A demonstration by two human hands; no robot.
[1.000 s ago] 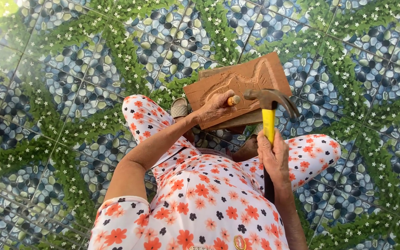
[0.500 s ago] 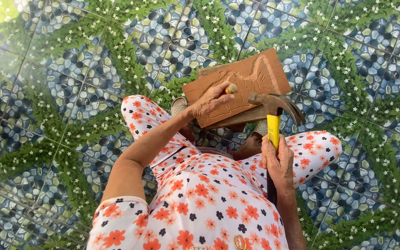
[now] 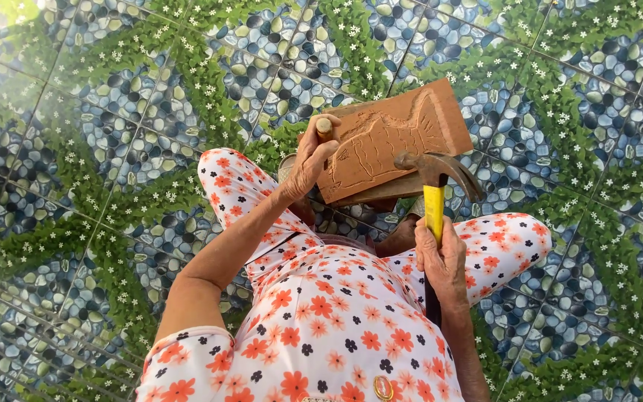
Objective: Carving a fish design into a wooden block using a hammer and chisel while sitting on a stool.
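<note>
I look down on my own lap, where I sit on the tiled floor (image 3: 113, 112) with its pattern of blue pebbles and green leaves. The wooden board (image 3: 392, 141) lies at about 12 o'clock from my body, tilted, with its near edge resting on something I cannot see clearly between my knees.

My left hand (image 3: 308, 160) is at 11 o'clock, clenched around a chisel (image 3: 324, 128); only the round wooden end of its handle shows above my fingers, and the blade is hidden by the hand, so I cannot tell exactly where it touches the board. My right hand (image 3: 442, 260) is at 1 o'clock and grasps the yellow handle of a claw hammer (image 3: 434, 175). The hammer head is just beside the near right edge of the board, apart from the chisel end.

About progress, as I judge it: an outline of a figure, maybe an animal, is already cut into the face of the board, with many fine lines. The lines are shallow and the ground around them is not removed, so I think much carving is left.

For containers, I see only a small round rim (image 3: 286, 160) just behind my left wrist. Whether it is a cup or tin, and what is in it, I cannot tell.
</note>
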